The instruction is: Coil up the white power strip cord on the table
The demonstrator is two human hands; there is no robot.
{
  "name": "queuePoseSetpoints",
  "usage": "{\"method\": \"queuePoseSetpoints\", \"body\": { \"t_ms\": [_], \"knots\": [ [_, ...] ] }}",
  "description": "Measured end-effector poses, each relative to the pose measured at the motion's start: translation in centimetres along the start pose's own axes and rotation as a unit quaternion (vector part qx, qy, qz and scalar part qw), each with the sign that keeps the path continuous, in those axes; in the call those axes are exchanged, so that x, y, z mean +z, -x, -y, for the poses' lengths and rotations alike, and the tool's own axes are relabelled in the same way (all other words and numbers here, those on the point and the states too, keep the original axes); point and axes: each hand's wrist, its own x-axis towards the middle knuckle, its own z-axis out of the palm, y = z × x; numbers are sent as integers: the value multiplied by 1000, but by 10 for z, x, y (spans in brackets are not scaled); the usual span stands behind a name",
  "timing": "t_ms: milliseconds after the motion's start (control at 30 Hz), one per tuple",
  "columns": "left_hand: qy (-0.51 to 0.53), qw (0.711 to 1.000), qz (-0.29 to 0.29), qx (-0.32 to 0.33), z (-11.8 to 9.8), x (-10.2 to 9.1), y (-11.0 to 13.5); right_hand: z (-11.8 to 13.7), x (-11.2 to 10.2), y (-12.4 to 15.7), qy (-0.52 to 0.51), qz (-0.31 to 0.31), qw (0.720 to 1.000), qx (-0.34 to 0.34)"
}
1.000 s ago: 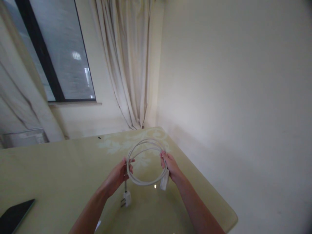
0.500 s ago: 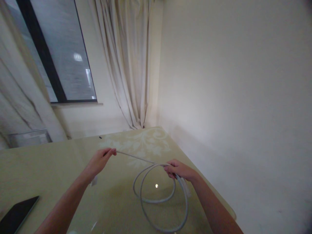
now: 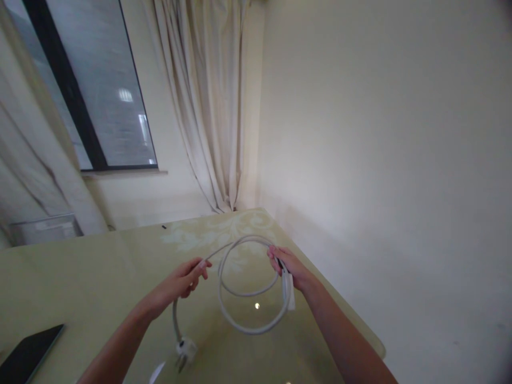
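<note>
I hold a white power cable [image 3: 250, 325] above a glossy yellow-green table [image 3: 100, 277]. My left hand [image 3: 182, 280] pinches the cable near one end; below it the cable hangs down to a white plug [image 3: 185, 351] with metal pins. My right hand [image 3: 286, 264] is closed round the coiled part, where two loops hang beneath it. A white block-shaped connector [image 3: 288, 290] dangles just under my right hand.
A dark tablet or phone [image 3: 28, 354] lies at the table's near left. The table stands in a room corner, with a cream wall on the right, curtains [image 3: 204, 101] behind and a window [image 3: 92, 90] at the left. The table's right edge runs beside my right arm.
My hands have come closer together. The left hand has moved in towards the right, the cable has gathered into tighter loops under the right hand, and the plug now hangs in view below the left.
</note>
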Motion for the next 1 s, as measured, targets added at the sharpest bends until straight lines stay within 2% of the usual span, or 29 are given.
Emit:
{"method": "queuePoseSetpoints", "body": {
  "t_ms": [67,167,300,433,533,600,733,800,867,1000],
  "knots": [
    [16,1000,15,19,-4,14,1,3,7,-5,-38,5,999,-2],
    [88,996,23,2,0,30,-1,6,16,-11,-61,-1,998,-8],
    [158,987,-13,-13,10,39,-4,5,22,-13,-45,-20,999,-9],
    [95,993,-62,-10,10,40,-5,0,25,-11,-17,-40,999,-20],
    [105,990,-96,-8,8,39,-5,-3,26,-8,1,-45,999,-28],
    [99,988,-115,11,9,38,-6,-5,28,-6,2,-45,999,-26],
    [-20,985,-153,72,13,39,-11,-7,31,-4,9,-37,999,-22],
    [-37,982,-163,91,17,40,-13,-8,32,-3,13,-33,999,-19],
    [-9,987,-146,65,20,41,-13,-9,33,-4,11,-29,999,-16],
    [90,989,-114,-40,24,43,-9,-12,34,-8,-26,-49,998,-13]
  ]
}}
